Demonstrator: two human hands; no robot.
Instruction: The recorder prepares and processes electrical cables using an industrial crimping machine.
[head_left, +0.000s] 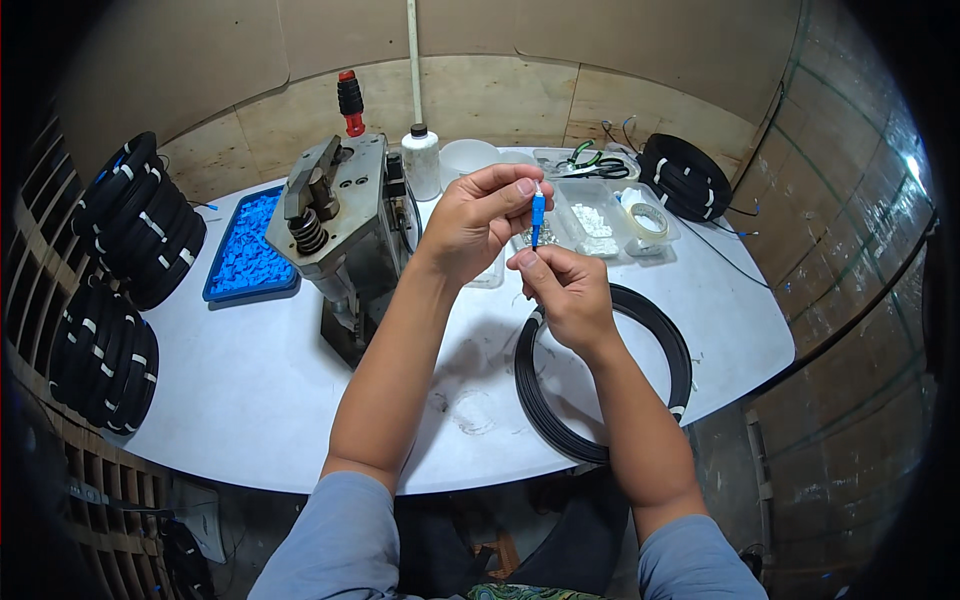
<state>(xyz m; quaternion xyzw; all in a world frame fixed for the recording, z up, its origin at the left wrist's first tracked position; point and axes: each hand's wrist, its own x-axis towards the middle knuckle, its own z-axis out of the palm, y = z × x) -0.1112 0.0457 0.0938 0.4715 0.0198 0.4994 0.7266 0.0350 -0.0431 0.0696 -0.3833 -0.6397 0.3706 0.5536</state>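
My left hand (478,222) pinches a small blue connector (538,212) by its top, holding it upright above the white table (250,390). My right hand (565,292) sits just below, fingertips closed on the thin black cable that enters the connector's lower end. That cable belongs to a black coil (610,370) lying flat on the table under my right wrist.
A metal press tool (340,225) with a red-tipped handle stands left of my hands. A blue tray of blue parts (248,245) lies further left. Black cable coils (135,225) are stacked at the left, another coil (685,178) at the back right. Clear containers, a white bottle (421,160), tape roll and cutters sit behind.
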